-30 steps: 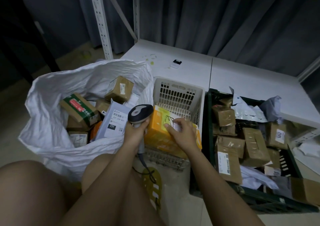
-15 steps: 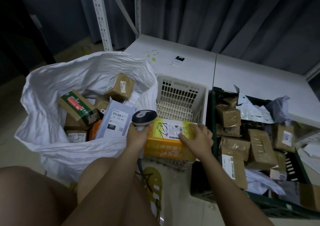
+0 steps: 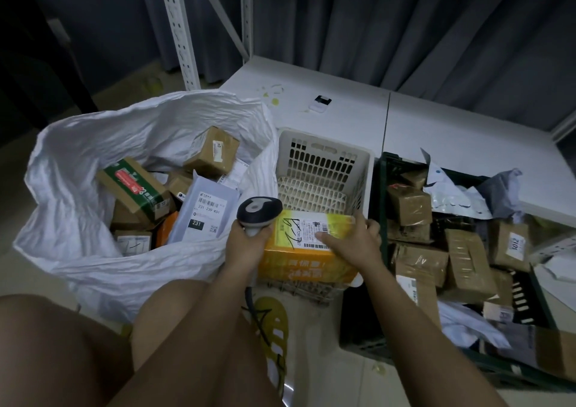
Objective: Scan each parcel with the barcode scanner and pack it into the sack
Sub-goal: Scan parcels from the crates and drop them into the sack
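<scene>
My left hand (image 3: 246, 244) grips the handle of the barcode scanner (image 3: 259, 212), whose dark head sits just left of an orange-yellow parcel (image 3: 307, 257). This box rests at the front of a white plastic basket (image 3: 324, 169), with its white label and barcode facing up. My right hand (image 3: 352, 244) holds the parcel's right end, thumb on the label. To the left stands the open white sack (image 3: 81, 207), holding several brown boxes and a grey mailer marked 231.
A dark green crate (image 3: 380, 328) on the right holds several brown parcels and crumpled mailers. Behind lie white shelf boards (image 3: 343, 116) with a small device on them, metal rack posts and grey curtains. My bare knees and a yellow sandal (image 3: 271, 325) fill the foreground.
My right hand turned the orange-yellow parcel so its label faces up and moved to the box's right end. The scanner head stays beside the label.
</scene>
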`<action>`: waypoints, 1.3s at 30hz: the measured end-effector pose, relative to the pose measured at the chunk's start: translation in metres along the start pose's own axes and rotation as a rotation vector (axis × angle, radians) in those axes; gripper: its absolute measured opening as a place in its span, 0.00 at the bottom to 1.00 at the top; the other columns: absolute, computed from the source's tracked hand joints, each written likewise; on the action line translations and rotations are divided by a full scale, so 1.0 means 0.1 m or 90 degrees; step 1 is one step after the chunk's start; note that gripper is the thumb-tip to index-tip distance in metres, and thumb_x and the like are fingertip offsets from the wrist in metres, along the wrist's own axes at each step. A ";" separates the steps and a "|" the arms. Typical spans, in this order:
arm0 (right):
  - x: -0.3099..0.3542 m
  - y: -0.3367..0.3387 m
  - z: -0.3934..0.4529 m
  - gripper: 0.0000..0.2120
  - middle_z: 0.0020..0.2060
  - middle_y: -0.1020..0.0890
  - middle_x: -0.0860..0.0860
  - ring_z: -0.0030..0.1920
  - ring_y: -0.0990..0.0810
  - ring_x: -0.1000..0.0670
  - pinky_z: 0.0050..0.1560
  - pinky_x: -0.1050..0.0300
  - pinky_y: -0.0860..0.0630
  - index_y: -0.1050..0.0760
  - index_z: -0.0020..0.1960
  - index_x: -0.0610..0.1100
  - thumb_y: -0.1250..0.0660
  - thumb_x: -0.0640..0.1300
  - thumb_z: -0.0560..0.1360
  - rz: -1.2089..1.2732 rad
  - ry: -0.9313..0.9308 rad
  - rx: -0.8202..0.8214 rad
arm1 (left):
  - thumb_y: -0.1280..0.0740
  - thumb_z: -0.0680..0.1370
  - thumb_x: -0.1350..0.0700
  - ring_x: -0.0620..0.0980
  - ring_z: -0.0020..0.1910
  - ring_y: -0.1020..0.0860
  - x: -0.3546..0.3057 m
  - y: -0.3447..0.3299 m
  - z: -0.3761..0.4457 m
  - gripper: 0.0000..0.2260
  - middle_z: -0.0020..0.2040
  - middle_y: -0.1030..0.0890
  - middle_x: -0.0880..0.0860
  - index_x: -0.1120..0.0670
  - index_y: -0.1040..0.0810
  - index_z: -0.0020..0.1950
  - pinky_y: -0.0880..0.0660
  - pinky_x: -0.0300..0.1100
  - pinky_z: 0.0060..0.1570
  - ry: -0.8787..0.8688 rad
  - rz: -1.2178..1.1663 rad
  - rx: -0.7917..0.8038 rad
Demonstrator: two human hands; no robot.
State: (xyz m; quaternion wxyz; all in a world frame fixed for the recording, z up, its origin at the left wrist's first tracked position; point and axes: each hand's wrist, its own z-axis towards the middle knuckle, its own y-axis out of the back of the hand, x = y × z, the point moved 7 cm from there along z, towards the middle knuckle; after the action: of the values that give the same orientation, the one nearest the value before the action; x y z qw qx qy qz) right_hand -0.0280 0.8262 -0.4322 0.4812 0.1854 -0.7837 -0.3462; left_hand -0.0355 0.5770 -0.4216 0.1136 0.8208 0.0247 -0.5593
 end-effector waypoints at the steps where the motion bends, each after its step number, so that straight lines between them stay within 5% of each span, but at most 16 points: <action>1: -0.13 0.03 -0.09 0.53 0.75 0.44 0.42 0.73 0.40 0.37 0.68 0.41 0.33 0.48 0.78 0.46 0.25 0.65 0.65 0.066 -0.032 -0.054 | 0.30 0.76 0.57 0.55 0.63 0.27 0.00 -0.01 0.00 0.25 0.65 0.25 0.56 0.56 0.32 0.71 0.32 0.42 0.56 -0.002 0.001 -0.003; 6: -0.55 -0.19 -0.38 0.34 0.64 0.25 0.43 0.60 0.23 0.42 0.59 0.42 0.24 0.35 0.71 0.41 0.31 0.59 0.73 0.357 -0.179 -0.077 | 0.30 0.76 0.56 0.56 0.64 0.27 -0.01 -0.06 -0.02 0.24 0.66 0.25 0.56 0.56 0.32 0.70 0.33 0.42 0.56 -0.008 0.015 0.006; 10: -0.41 -0.17 -0.38 0.28 0.60 0.26 0.48 0.52 0.23 0.49 0.48 0.52 0.25 0.38 0.74 0.48 0.35 0.55 0.78 0.519 -0.147 -0.051 | 0.29 0.75 0.54 0.57 0.66 0.29 0.00 -0.05 -0.02 0.26 0.67 0.26 0.55 0.55 0.32 0.71 0.32 0.47 0.61 -0.006 0.031 0.023; 13: -0.27 -0.10 -0.33 0.25 0.62 0.28 0.49 0.51 0.24 0.52 0.48 0.50 0.28 0.40 0.73 0.53 0.37 0.56 0.79 0.563 -0.108 -0.044 | 0.28 0.74 0.54 0.56 0.66 0.28 0.02 -0.02 -0.01 0.27 0.68 0.26 0.55 0.55 0.32 0.72 0.31 0.51 0.65 0.008 -0.002 0.024; 19: -0.03 0.24 -0.20 0.20 0.66 0.36 0.48 0.61 0.28 0.43 0.54 0.48 0.24 0.31 0.59 0.58 0.27 0.57 0.71 0.520 -0.069 -0.197 | 0.27 0.73 0.56 0.54 0.59 0.23 0.08 -0.11 -0.05 0.24 0.61 0.22 0.54 0.55 0.28 0.68 0.26 0.51 0.61 0.046 -0.074 0.092; 23: 0.27 0.75 -0.20 0.28 0.68 0.38 0.47 0.61 0.30 0.48 0.47 0.63 0.28 0.32 0.66 0.52 0.25 0.54 0.70 0.455 0.037 -0.287 | 0.24 0.71 0.51 0.54 0.55 0.20 0.05 -0.20 -0.08 0.25 0.58 0.19 0.54 0.55 0.26 0.64 0.23 0.53 0.58 0.065 -0.157 0.138; 25: 0.35 0.90 -0.21 0.33 0.71 0.38 0.48 0.64 0.31 0.49 0.53 0.61 0.27 0.34 0.69 0.53 0.25 0.56 0.69 0.396 0.108 -0.302 | 0.26 0.73 0.52 0.52 0.54 0.19 -0.01 -0.24 -0.10 0.21 0.55 0.17 0.54 0.55 0.25 0.63 0.22 0.49 0.55 0.038 -0.159 0.158; 32: 0.26 0.77 -0.10 0.30 0.76 0.45 0.50 0.74 0.42 0.42 0.69 0.40 0.34 0.31 0.67 0.61 0.25 0.59 0.68 0.168 0.147 -0.173 | 0.28 0.75 0.55 0.49 0.48 0.17 -0.20 -0.29 -0.22 0.08 0.46 0.15 0.51 0.52 0.20 0.53 0.22 0.45 0.48 -0.046 -0.130 0.218; 35: 0.12 0.69 -0.05 0.31 0.71 0.39 0.50 0.70 0.35 0.40 0.62 0.34 0.26 0.32 0.64 0.67 0.26 0.66 0.63 0.174 0.127 -0.123 | 0.28 0.75 0.54 0.52 0.47 0.18 -0.22 -0.30 -0.26 0.03 0.43 0.16 0.51 0.50 0.20 0.47 0.22 0.48 0.51 -0.065 -0.105 0.232; 39: 0.11 0.67 0.02 0.37 0.68 0.33 0.48 0.64 0.27 0.41 0.56 0.37 0.21 0.34 0.65 0.66 0.29 0.73 0.58 0.191 0.108 -0.046 | 0.30 0.76 0.56 0.46 0.42 0.18 -0.23 -0.34 -0.33 0.04 0.43 0.17 0.50 0.49 0.21 0.50 0.23 0.41 0.45 -0.082 -0.108 0.267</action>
State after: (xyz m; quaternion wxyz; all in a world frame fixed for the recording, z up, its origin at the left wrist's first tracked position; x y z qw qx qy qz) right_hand -0.0317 0.8667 -0.3774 0.5984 0.0779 -0.7460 -0.2818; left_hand -0.0196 0.6194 -0.3937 -0.1053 0.7843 -0.0307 -0.6106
